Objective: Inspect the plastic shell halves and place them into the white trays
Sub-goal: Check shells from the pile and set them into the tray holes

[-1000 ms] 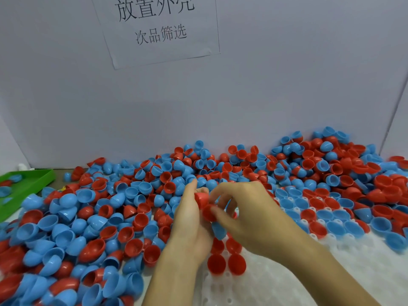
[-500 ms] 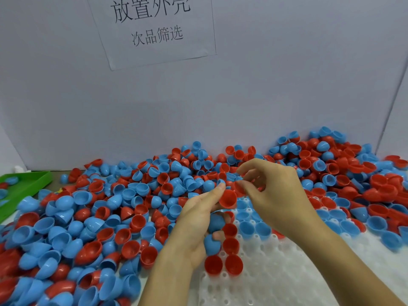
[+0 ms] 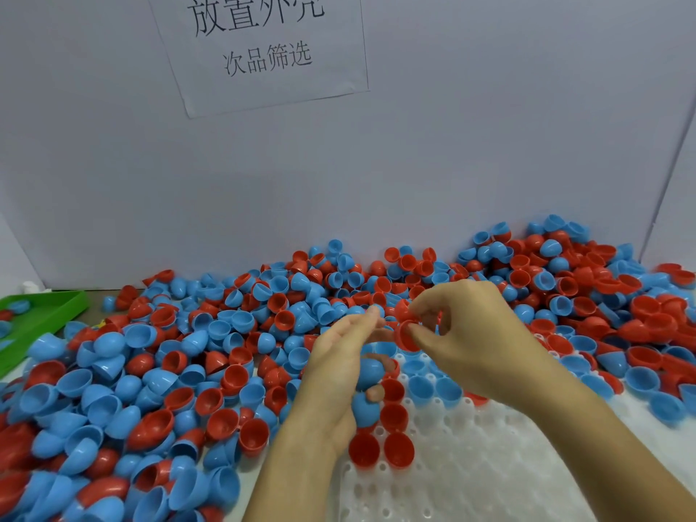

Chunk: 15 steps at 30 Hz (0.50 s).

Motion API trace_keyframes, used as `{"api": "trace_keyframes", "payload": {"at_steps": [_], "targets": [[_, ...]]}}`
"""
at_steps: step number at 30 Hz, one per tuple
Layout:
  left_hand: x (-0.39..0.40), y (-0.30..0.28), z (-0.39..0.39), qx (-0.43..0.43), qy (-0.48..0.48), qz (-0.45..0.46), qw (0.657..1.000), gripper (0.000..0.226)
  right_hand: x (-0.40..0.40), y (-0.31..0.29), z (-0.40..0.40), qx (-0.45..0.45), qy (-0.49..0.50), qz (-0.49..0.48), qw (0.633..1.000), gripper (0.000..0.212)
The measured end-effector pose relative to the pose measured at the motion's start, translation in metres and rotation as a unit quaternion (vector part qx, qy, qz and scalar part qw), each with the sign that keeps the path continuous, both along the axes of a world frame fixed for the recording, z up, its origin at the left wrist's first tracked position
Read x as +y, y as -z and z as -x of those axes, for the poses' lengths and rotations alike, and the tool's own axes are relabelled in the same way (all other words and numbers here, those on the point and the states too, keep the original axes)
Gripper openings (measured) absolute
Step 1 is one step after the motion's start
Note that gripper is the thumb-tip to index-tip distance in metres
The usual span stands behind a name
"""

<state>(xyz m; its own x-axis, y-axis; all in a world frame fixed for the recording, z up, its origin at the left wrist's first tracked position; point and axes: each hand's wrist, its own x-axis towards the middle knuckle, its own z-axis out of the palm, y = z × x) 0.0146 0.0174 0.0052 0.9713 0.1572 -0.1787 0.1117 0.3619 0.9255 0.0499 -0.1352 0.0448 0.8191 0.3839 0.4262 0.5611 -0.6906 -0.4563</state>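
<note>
A big heap of red and blue plastic shell halves (image 3: 196, 371) covers the table. A white tray (image 3: 470, 476) with round pockets lies at the bottom right; several red halves (image 3: 397, 448) and blue halves (image 3: 433, 389) sit in its pockets. My right hand (image 3: 474, 340) pinches a red shell half (image 3: 405, 335) between thumb and forefinger above the tray's far end. My left hand (image 3: 339, 371) is beside it, its lower fingers curled round blue shell halves (image 3: 367, 406), its upper fingers stretched toward the red half.
A green tray (image 3: 41, 314) holding a few halves stands at the far left. A grey wall with a paper sign (image 3: 260, 47) closes the back. More halves (image 3: 602, 295) are piled high at the right, spilling onto the white tray's edge.
My right hand has taken the red half from my left fingertips and turned it on edge. My left hand's upper fingers have straightened and still hold the blue halves.
</note>
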Motion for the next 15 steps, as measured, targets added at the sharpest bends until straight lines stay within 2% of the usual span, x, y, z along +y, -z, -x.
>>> {"api": "trace_keyframes", "payload": {"at_steps": [2, 3, 6, 9, 11, 15], "targets": [[0.001, -0.002, -0.002, 0.004, -0.044, 0.022, 0.999, 0.013, -0.007, -0.008, 0.003, 0.055, -0.008, 0.074, 0.996, 0.016], [0.002, -0.002, -0.003, -0.003, -0.063, 0.032, 0.998, 0.015, -0.009, -0.011, 0.006, 0.09, -0.015, 0.118, 0.989, 0.015], [0.005, -0.001, -0.004, -0.032, -0.102, 0.063, 0.992, 0.034, -0.005, -0.008, 0.016, 0.173, -0.023, 0.254, 0.951, 0.009], [0.006, 0.001, -0.007, -0.044, -0.13, 0.076, 0.988, 0.051, 0.011, 0.006, 0.025, 0.164, -0.01, 0.352, 0.922, 0.009], [0.008, 0.002, -0.008, -0.049, -0.141, 0.08, 0.986, 0.056, 0.018, 0.012, 0.028, 0.138, 0.003, 0.376, 0.916, 0.021], [0.008, 0.005, -0.008, -0.071, -0.146, 0.082, 0.983, 0.052, 0.017, 0.012, 0.027, 0.152, 0.004, 0.372, 0.916, 0.025]]}}
